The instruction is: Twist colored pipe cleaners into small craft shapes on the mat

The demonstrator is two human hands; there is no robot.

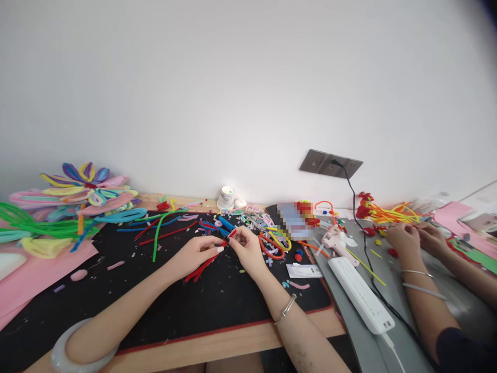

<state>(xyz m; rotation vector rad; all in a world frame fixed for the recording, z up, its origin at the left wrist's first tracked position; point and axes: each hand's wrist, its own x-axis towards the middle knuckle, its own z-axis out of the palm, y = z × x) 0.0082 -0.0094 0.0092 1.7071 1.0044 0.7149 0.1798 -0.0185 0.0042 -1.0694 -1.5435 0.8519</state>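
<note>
My left hand (203, 252) and my right hand (245, 253) meet over the black mat (163, 300), thumbs and fingertips pinched close together. Between them is a red pipe cleaner (232, 234), mostly covered by my fingers. Red pipe cleaners (202, 270) also show below my left hand; whether they join the held piece I cannot tell. Just behind my hands lie blue pipe cleaners (227, 226) and a red-and-blue bent loop (208, 226). Farther left, green (156, 241), red and blue stems are strewn over the mat.
A pipe-cleaner flower (89, 187) and a green bundle (42, 223) sit at left. A paper cup (225, 198) stands by the wall. To the right are a glue gun (334, 241), a white power strip (361, 295), a black cord (365, 243) and a co-worker's hands (417, 239).
</note>
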